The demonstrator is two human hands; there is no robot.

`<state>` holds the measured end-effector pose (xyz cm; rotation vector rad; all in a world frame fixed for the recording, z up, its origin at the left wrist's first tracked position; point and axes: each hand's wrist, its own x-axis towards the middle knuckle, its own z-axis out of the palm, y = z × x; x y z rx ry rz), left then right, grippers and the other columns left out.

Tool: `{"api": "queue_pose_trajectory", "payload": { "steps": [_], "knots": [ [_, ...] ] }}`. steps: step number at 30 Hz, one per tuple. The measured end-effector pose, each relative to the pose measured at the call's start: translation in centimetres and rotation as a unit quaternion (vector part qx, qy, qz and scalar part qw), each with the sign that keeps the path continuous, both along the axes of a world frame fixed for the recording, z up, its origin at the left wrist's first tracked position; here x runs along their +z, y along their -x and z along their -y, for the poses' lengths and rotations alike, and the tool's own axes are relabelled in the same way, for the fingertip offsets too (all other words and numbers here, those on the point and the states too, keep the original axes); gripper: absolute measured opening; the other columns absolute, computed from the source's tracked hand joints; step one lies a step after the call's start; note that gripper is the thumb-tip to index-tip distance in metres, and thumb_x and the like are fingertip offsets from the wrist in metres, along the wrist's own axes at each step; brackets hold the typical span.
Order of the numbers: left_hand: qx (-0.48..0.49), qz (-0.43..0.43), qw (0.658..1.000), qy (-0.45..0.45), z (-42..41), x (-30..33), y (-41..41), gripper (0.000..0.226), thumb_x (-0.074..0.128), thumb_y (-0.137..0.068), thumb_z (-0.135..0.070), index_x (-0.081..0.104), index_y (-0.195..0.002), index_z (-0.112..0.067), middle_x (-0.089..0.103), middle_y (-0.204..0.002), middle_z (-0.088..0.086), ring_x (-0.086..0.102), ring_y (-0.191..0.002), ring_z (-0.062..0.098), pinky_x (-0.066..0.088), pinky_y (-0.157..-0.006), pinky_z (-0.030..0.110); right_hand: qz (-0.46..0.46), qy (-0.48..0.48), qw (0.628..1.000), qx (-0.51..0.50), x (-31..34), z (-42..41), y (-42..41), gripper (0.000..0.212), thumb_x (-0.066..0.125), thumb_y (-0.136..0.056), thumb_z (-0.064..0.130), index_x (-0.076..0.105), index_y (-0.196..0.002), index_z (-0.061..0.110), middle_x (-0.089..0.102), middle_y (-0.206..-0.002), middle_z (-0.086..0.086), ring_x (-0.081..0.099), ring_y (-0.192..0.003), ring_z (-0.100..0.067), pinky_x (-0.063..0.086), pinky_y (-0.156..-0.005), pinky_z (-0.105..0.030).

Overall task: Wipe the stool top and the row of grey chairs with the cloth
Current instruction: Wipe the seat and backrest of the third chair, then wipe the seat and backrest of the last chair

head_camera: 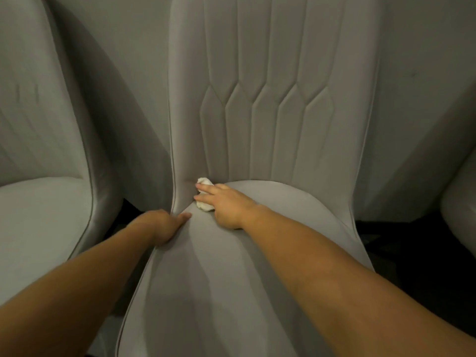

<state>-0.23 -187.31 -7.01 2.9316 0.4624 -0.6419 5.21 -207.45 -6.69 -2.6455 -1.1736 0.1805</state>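
A grey upholstered chair [270, 112] with stitched panels on its backrest fills the middle of the view, its seat running down toward me. My right hand [226, 204] presses a small crumpled white cloth [204, 193] into the back left corner of the seat, where seat meets backrest. The cloth is mostly under my fingers. My left hand [164, 225] grips the left edge of the same seat, thumb lying on top of the cushion. The stool is out of view.
A second grey chair [38, 215] stands close on the left, with a dark narrow gap between the two. The edge of a third grey chair [461, 207] shows at the far right. A pale wall lies behind them.
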Motion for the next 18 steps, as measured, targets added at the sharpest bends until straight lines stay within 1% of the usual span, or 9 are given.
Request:
{"api": "queue_pose_trajectory", "payload": {
  "steps": [2, 3, 6, 8, 11, 12, 14, 16, 18],
  "knots": [
    [-0.033, 0.029, 0.996, -0.075, -0.3, 1.3, 0.4, 0.069, 0.027, -0.088, -0.077, 0.063, -0.101, -0.020, 0.066, -0.096, 0.004, 0.062, -0.087, 0.023, 0.050, -0.075, 0.036, -0.014, 0.034, 0.999, -0.008, 0.7, -0.2, 0.1, 0.062, 0.048, -0.094, 0.006, 0.040, -0.152, 0.028, 0.011, -0.167, 0.008, 0.033, -0.138, -0.030, 0.030, -0.115, -0.039],
    [-0.056, 0.067, 0.990, -0.114, -0.3, 2.1, 0.6, 0.058, 0.033, -0.090, -0.071, 0.063, -0.095, -0.022, 0.064, -0.086, 0.000, 0.062, -0.080, 0.020, 0.049, -0.068, 0.033, -0.013, 0.054, 0.998, -0.009, 1.2, -0.3, 0.1, 0.061, 0.050, -0.093, 0.007, 0.042, -0.150, 0.029, 0.012, -0.167, 0.007, 0.035, -0.135, -0.030, 0.032, -0.114, -0.040],
    [-0.134, 0.141, 0.968, -0.156, 0.3, 4.2, 1.3, 0.031, 0.040, -0.095, -0.046, 0.063, -0.101, -0.025, 0.066, -0.093, -0.001, 0.063, -0.084, 0.023, 0.046, -0.069, 0.033, -0.031, 0.104, 0.994, -0.029, 2.6, -0.2, 0.7, 0.053, 0.056, -0.088, 0.013, 0.049, -0.138, 0.029, 0.032, -0.152, -0.002, 0.039, -0.126, -0.033, 0.041, -0.105, -0.045],
    [-0.165, 0.137, 0.965, -0.151, 1.1, 5.5, 1.8, 0.029, 0.039, -0.096, -0.039, 0.063, -0.104, -0.026, 0.067, -0.098, -0.001, 0.062, -0.088, 0.023, 0.044, -0.072, 0.034, -0.062, 0.132, 0.988, -0.059, 3.6, 0.6, 1.3, 0.048, 0.058, -0.086, 0.017, 0.051, -0.132, 0.029, 0.040, -0.137, -0.004, 0.039, -0.121, -0.034, 0.044, -0.100, -0.047],
    [-0.171, 0.117, 0.967, -0.147, 2.1, 7.7, 2.7, 0.028, 0.040, -0.096, -0.038, 0.062, -0.108, -0.026, 0.066, -0.096, -0.002, 0.057, -0.081, 0.020, 0.041, -0.070, 0.034, -0.108, 0.132, 0.980, -0.105, 4.9, 2.7, 2.2, 0.048, 0.060, -0.085, 0.023, 0.050, -0.131, 0.030, 0.040, -0.134, -0.004, 0.038, -0.119, -0.034, 0.044, -0.100, -0.052],
    [-0.177, 0.112, 0.966, -0.151, 2.6, 8.3, 3.2, 0.028, 0.040, -0.096, -0.037, 0.062, -0.109, -0.026, 0.066, -0.095, -0.002, 0.055, -0.080, 0.020, 0.040, -0.071, 0.034, -0.119, 0.133, 0.977, -0.115, 5.3, 3.5, 2.6, 0.049, 0.060, -0.085, 0.024, 0.050, -0.132, 0.030, 0.039, -0.135, -0.004, 0.037, -0.120, -0.034, 0.044, -0.101, -0.052],
    [-0.200, 0.109, 0.961, -0.158, 3.8, 9.4, 4.2, 0.029, 0.040, -0.097, -0.036, 0.061, -0.114, -0.025, 0.066, -0.100, 0.000, 0.055, -0.087, 0.021, 0.042, -0.079, 0.037, -0.134, 0.144, 0.972, -0.131, 6.2, 5.3, 3.7, 0.051, 0.061, -0.085, 0.027, 0.048, -0.134, 0.031, 0.037, -0.138, -0.003, 0.035, -0.120, -0.033, 0.043, -0.102, -0.051],
    [-0.223, 0.106, 0.957, -0.155, 4.9, 10.8, 5.4, 0.033, 0.039, -0.097, -0.035, 0.059, -0.120, -0.023, 0.065, -0.110, 0.002, 0.056, -0.102, 0.023, 0.042, -0.092, 0.039, -0.148, 0.147, 0.966, -0.151, 7.6, 7.3, 4.8, 0.053, 0.062, -0.084, 0.028, 0.047, -0.135, 0.032, 0.035, -0.139, -0.002, 0.034, -0.119, -0.031, 0.044, -0.101, -0.050],
    [-0.241, 0.087, 0.954, -0.154, 6.2, 12.4, 7.0, 0.040, 0.037, -0.098, -0.036, 0.051, -0.133, -0.022, 0.060, -0.129, 0.006, 0.048, -0.124, 0.028, 0.034, -0.107, 0.045, -0.154, 0.139, 0.964, -0.168, 10.0, 9.1, 5.8, 0.057, 0.062, -0.082, 0.026, 0.046, -0.136, 0.032, 0.035, -0.138, -0.002, 0.033, -0.119, -0.030, 0.044, -0.100, -0.050]
  ]
}}
